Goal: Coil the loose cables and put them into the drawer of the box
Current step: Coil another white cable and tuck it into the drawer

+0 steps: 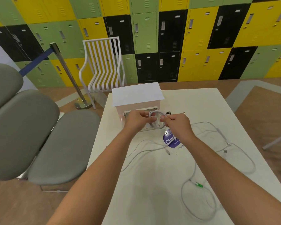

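A small coil of white cable hangs between my two hands, just over the pulled-out drawer of the white box. My left hand grips the coil's left side, and my right hand pinches its right side. Loose white cables lie on the table: one in front of the drawer, a long one to the right, and one with a green connector near the front edge. A black cable lies right of the box.
The white table carries a round purple sticker. Grey padded seats stand to the left, with a white slatted chair and a barrier post behind. Coloured lockers fill the back wall.
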